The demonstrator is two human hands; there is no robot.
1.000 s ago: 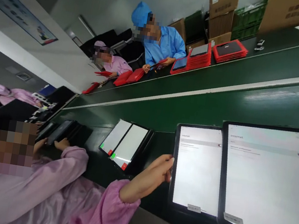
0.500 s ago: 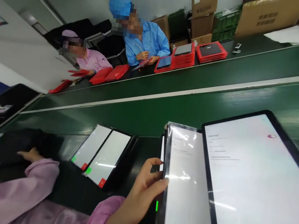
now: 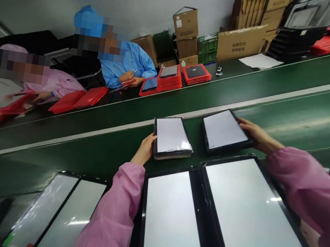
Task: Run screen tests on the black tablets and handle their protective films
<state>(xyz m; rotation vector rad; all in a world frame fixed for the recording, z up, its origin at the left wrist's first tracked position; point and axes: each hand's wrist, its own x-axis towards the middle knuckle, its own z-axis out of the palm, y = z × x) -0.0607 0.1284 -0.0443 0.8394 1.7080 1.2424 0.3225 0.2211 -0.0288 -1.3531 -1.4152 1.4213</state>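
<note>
Left hand [image 3: 145, 149] curled on the edge of a tablet [image 3: 171, 136], fingers slightly spread. Right hand [image 3: 255, 134] likewise grips the side of a second tablet [image 3: 225, 129].

Pale pink sleeves [image 3: 113, 215] lie beside black-framed tablets [image 3: 171, 135] with white screens on a dark green conveyor belt [image 3: 52, 160] edged by a white stripe [image 3: 88, 135], with bright red trays [image 3: 168, 85] and a co-worker's blue smock [image 3: 127, 61] beyond.
</note>
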